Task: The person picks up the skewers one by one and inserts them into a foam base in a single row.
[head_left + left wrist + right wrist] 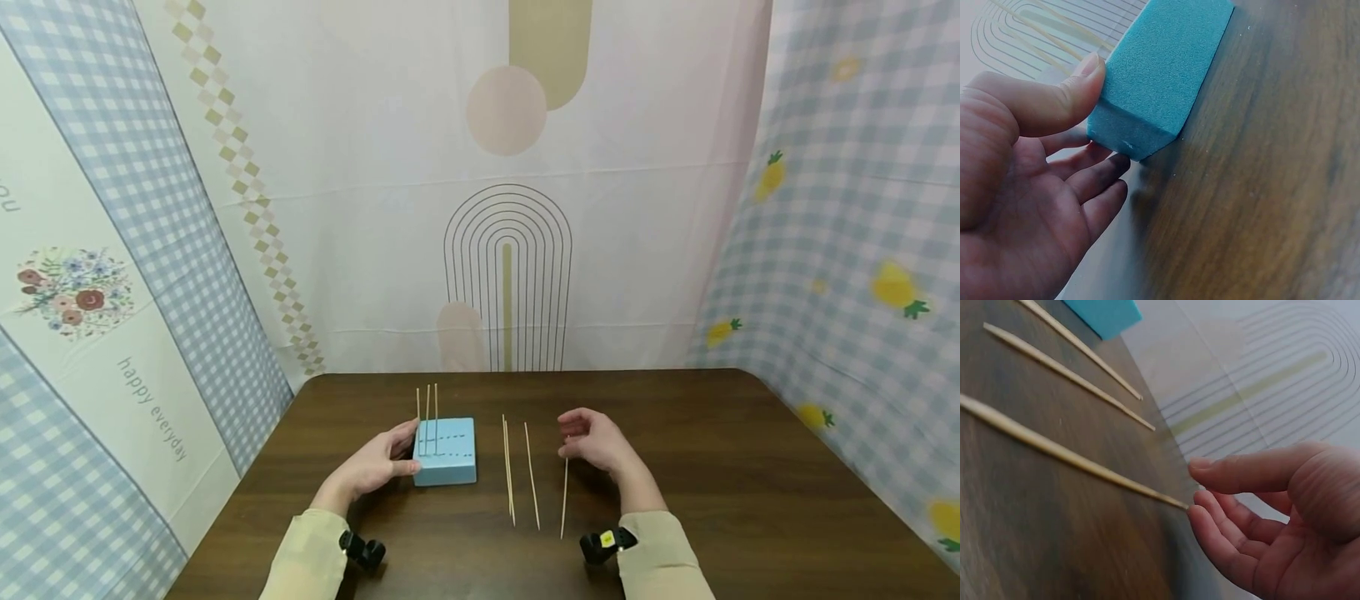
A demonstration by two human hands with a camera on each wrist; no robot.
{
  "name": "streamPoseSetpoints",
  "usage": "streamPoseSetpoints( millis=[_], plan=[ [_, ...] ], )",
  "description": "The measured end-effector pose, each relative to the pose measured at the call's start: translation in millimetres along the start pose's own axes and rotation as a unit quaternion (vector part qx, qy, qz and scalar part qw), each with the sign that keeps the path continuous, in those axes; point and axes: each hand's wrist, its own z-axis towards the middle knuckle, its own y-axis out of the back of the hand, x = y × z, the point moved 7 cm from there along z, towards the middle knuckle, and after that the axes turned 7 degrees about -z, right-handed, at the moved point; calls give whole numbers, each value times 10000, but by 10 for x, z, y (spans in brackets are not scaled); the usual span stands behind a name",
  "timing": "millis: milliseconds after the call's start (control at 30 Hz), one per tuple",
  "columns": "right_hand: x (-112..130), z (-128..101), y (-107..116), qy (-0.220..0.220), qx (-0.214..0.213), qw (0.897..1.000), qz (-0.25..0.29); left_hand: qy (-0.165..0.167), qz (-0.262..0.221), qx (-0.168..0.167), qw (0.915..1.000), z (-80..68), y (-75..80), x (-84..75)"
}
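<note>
Against the left hand (372, 467), a light blue foam block (446, 452) is steadied on the dark brown wooden bench (750, 500): the thumb is pressed to one face and the fingers are curled round the block's near corner, as the left wrist view shows. Three thin bamboo skewers (427, 410) are already stood upright in the block's far left part, close together; rows of small holes across its top are otherwise unfilled. Between the two hands, three more loose bamboo skewers (512, 471) are laid flat on the bench, two nearly touching and one just beside them. At the right hand (596, 443), a fourth loose skewer (565, 492) is met at its far tip by the fingertips; the hand is relaxed and half curled, and nothing is clasped in it. By this judgement, three skewers are placed and four are left. On the cloth backdrop left of the hands, "happy everyday" (153, 408) can be read.
</note>
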Motion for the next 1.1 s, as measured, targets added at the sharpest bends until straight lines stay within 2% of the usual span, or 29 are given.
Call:
streamPoseSetpoints(
  millis=[100,233,467,767,900,1100],
  plan=[
    [-98,-22,16,-267,76,9995,134,-5,43,8,10000,1,0,7],
    [-123,-29,6,-377,170,9991,74,-21,49,-7,10000,-8,18,4],
    [-100,-60,-20,-517,112,9980,-345,-17,-20,-13,10000,-24,14,6],
    [-90,-39,-65,-417,248,9945,-931,-23,-50,-19,10000,-26,15,0],
    [-95,-39,-70,-469,181,9930,-1066,-3,-56,-41,10000,-30,12,-2],
    [-84,-99,-87,-898,5,9934,-715,12,-78,-37,10000,-30,4,-13]
  ],
)
